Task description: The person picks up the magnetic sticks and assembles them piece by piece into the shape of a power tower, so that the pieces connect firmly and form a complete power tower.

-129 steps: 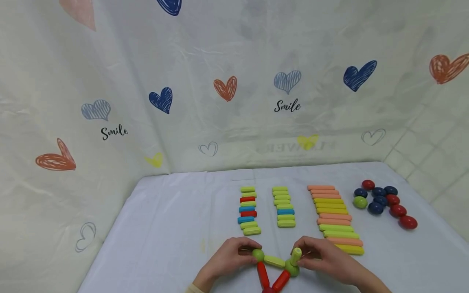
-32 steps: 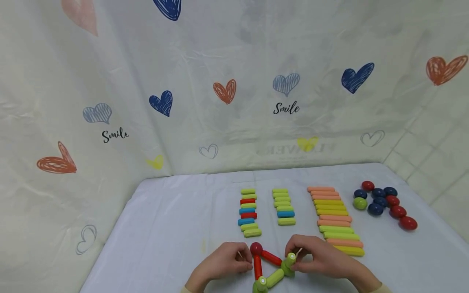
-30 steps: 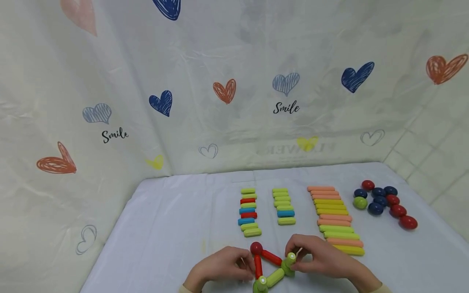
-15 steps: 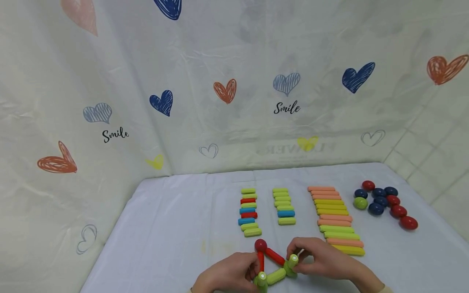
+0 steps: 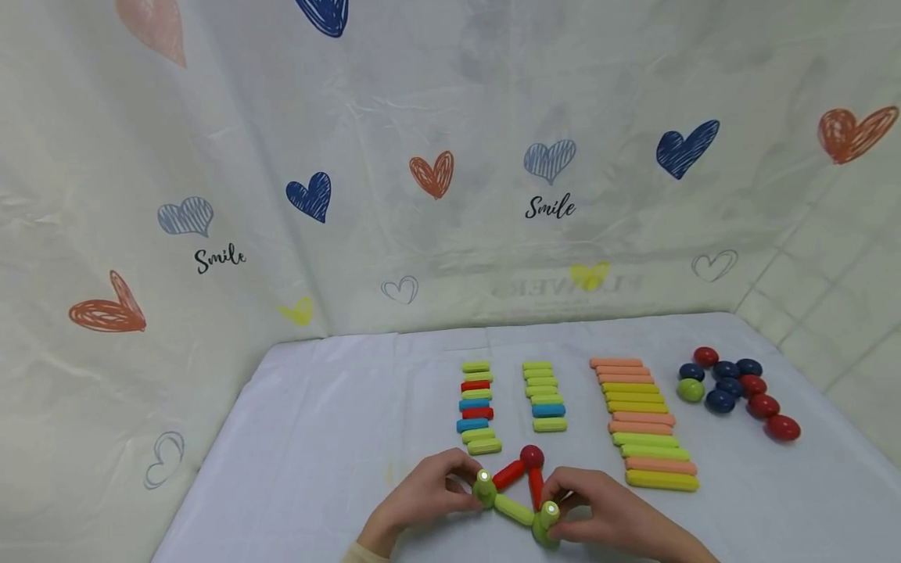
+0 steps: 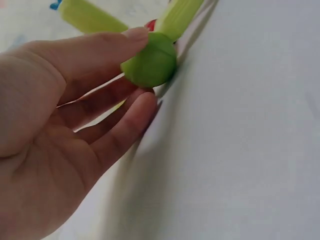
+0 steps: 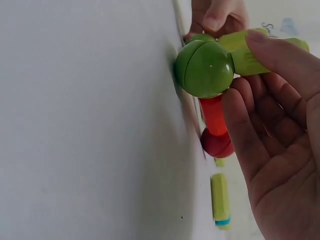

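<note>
A triangle of toy building rods and balls lies on the table. Its red ball (image 5: 532,457) is at the far corner, with two red rods (image 5: 509,475) running to the near corners. A green rod (image 5: 515,510) joins the two green balls, each topped by an upright green rod. My left hand (image 5: 431,494) pinches the left green ball (image 6: 155,62) between thumb and fingers. At the right corner, my right hand (image 5: 598,508) holds the other green ball (image 7: 205,70) and its upright rod (image 7: 247,62), thumb on the rod. Fingers partly hide both joints.
Two columns of short rods (image 5: 477,414) (image 5: 548,410) lie beyond the triangle. Longer orange, yellow and green rods (image 5: 642,418) form a column to the right. Loose red, blue and green balls (image 5: 729,387) sit farther right. A heart-printed sheet (image 5: 450,234) hangs behind the table.
The triangle has turned, its red ball moving from near to far, then right. A second upright rod now stands on it; one short rod has left the right-hand short column. My left hand regripped.
</note>
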A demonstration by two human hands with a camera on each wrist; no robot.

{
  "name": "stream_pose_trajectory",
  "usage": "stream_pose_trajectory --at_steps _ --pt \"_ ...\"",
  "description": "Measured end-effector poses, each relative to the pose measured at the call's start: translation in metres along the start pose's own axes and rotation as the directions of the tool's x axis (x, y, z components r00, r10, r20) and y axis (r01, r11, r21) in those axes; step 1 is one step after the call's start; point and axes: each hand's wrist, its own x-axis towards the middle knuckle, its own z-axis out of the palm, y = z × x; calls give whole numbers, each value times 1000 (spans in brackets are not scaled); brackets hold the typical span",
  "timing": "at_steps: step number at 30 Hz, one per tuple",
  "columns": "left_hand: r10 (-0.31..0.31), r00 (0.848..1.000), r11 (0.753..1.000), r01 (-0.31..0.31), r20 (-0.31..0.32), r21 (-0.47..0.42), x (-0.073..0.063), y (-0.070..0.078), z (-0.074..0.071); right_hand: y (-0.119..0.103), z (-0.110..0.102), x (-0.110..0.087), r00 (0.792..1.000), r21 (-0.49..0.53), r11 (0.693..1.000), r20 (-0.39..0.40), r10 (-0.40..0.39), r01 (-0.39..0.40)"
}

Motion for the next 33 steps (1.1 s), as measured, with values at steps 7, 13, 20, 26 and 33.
stream_pose_trajectory --at_steps 7,13,20,26,33 --pt "42 999 998 -40 -30 40 1 -2 4 2 -21 1 988 104 995 157 -7 -10" --pt "23 999 1000 -23 25 10 0 -2 2 -4 -48 9 983 -197 969 -137 120 -146" --pt "29 998 999 -30 61 21 -2 -1 -1 7 -39 30 938 -669 692 -346 34 -272" --pt "31 997 999 -31 74 5 -1 -2 0 15 -34 36 919 -776 542 -394 -16 -323" --pt "22 997 999 -24 78 21 -1 -1 0 10 -34 33 908 -776 505 -416 38 -377"
